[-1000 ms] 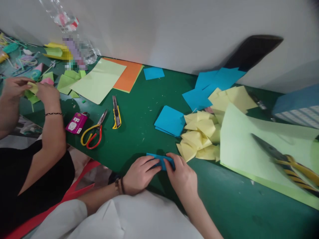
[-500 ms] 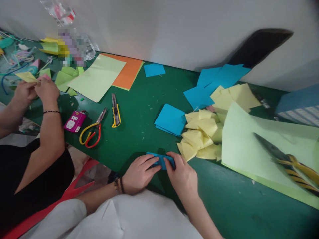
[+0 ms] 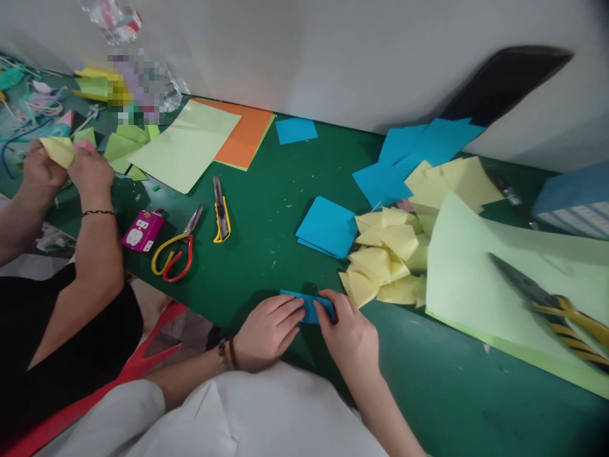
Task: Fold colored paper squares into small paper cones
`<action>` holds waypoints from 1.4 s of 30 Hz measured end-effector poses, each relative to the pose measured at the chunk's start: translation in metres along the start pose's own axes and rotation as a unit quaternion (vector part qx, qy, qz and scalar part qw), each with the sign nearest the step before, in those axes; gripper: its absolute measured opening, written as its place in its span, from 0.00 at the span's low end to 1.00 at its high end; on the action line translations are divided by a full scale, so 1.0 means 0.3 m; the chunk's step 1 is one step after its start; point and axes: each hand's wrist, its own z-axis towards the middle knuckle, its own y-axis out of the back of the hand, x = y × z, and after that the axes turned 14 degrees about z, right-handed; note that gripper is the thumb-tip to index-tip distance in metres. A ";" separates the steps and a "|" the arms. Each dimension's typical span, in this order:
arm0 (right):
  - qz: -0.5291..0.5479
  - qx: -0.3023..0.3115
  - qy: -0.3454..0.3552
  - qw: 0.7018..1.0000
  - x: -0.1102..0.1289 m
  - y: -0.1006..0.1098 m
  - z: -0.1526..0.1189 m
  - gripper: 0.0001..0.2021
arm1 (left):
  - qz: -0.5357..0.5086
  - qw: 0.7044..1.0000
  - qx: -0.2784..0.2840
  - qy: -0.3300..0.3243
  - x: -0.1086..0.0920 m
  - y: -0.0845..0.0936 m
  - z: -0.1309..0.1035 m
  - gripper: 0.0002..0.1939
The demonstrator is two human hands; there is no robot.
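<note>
A blue sheet of paper (image 3: 310,310), folded into a narrow strip, lies on the green table close to my body. My left hand (image 3: 269,330) rests on its left part, fingers stretched out and lying flat on the paper. At the right end my right hand (image 3: 349,330) is closed, pinching the strip between thumb and fingers. Just beyond my hands lies a small stack of blue paper squares (image 3: 327,226). Beside that stack is a heap of folded pale yellow paper pieces (image 3: 385,254).
Scissors (image 3: 177,247), a utility knife (image 3: 221,212) and a purple box (image 3: 143,230) lie to the left. More blue sheets (image 3: 413,158) lie at the back. On the right, pliers-like shears (image 3: 547,301) rest on green paper (image 3: 466,279). A co-worker's hands (image 3: 90,168) hold yellow paper.
The fingers of my left hand have drawn slightly closer together on the blue strip; my right hand keeps its pinch. The co-worker's yellow paper has turned and shifted right.
</note>
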 end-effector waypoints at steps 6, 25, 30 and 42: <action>0.003 0.004 -0.002 1.000 -0.004 -0.008 0.000 0.13 | 0.010 1.000 -0.011 -0.001 -0.001 -0.003 0.002 0.16; 0.339 0.212 -0.167 0.901 0.070 0.107 -0.148 0.08 | 0.031 0.999 -0.009 -0.009 -0.002 0.000 0.009 0.16; 0.364 0.221 -0.176 0.888 0.070 0.090 -0.150 0.08 | 0.038 0.999 -0.020 -0.015 -0.003 0.006 0.013 0.16; 0.369 0.102 -0.305 0.872 0.016 0.130 -0.216 0.10 | 0.013 0.999 0.028 -0.028 0.018 0.023 0.019 0.15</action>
